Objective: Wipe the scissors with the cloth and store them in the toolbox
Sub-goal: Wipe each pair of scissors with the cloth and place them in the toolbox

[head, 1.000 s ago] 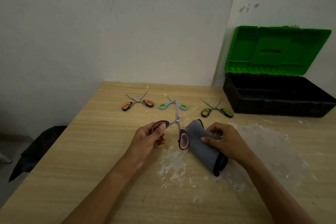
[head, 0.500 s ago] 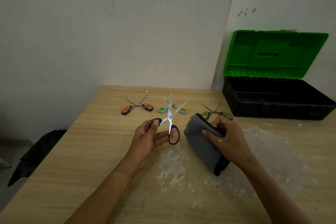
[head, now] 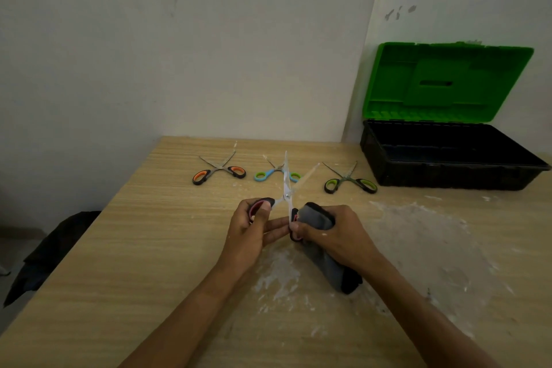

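My left hand (head: 249,230) grips one black-and-pink handle of a pair of scissors (head: 286,185), held above the table with the blades spread and pointing away from me. My right hand (head: 334,236) holds a grey cloth (head: 327,260) with a black edge, pressed against the scissors' other handle. Three more open scissors lie on the table behind: orange-handled (head: 219,171), blue-handled (head: 268,173) and green-handled (head: 349,181). The toolbox (head: 448,179) stands at the back right, black tray open, green lid (head: 448,81) raised.
White powdery smears (head: 418,233) cover the wooden table (head: 134,248) under and to the right of my hands. A wall runs behind the table. A dark chair or fabric (head: 44,254) sits past the table's left edge.
My right hand has brought the cloth left against the scissors' handle. The scissors' blades have spread and risen more upright in my left hand.
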A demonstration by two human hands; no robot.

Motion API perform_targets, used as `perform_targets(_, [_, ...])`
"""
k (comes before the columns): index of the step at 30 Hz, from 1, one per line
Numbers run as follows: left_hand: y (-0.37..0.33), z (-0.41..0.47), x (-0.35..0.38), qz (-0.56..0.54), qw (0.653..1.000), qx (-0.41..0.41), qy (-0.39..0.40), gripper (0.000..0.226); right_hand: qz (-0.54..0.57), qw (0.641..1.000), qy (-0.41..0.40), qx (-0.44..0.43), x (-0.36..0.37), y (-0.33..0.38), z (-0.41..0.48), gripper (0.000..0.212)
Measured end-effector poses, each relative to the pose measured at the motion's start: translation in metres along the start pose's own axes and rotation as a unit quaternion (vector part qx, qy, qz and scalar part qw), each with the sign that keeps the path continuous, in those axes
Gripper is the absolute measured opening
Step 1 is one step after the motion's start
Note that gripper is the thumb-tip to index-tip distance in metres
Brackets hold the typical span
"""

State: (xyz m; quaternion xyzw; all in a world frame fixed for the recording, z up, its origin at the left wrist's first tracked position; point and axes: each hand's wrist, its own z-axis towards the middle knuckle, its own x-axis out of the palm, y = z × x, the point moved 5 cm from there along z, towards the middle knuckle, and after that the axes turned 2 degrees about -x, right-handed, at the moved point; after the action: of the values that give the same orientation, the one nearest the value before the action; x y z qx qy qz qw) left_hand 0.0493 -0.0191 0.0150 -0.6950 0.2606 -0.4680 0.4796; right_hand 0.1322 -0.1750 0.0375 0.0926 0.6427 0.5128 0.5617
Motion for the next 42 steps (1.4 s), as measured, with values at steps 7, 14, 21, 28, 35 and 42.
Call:
perform_targets(7, [0.004, -0.001, 0.003, -0.027, 0.997, -0.044, 0.056, 0.020, 0.080, 0.996, 0.021, 0.016, -0.012, -0.008, 0.001, 0.034])
perform_targets(14, [0.002, -0.006, -0.002, 0.072, 0.995, -0.045, 0.060, 0.010, 0.070, 0.993, 0.093, 0.016, -0.016, -0.012, -0.003, 0.022])
perform_targets(21, [0.002, -0.006, -0.010, 0.155, 0.988, -0.011, 0.008, 0.031, 0.118, 0.983, 0.138, 0.022, -0.011, -0.010, -0.006, 0.031])
perform_targets(28, [-0.014, 0.004, -0.037, 0.134, 0.988, 0.008, -0.081, 0.018, 0.141, 0.986, 0.050, 0.074, -0.042, -0.018, -0.002, 0.060])
perform_targets(35, [-0.019, 0.002, -0.040, 0.111, 0.992, 0.007, -0.054, 0.034, 0.328, 0.942, -0.072, 0.025, -0.059, -0.018, -0.002, 0.004])
perform_targets(42, [-0.017, -0.001, -0.031, 0.133, 0.991, 0.012, -0.028, 0.036, 0.377, 0.922, -0.082, 0.006, -0.058, -0.010, -0.004, 0.018])
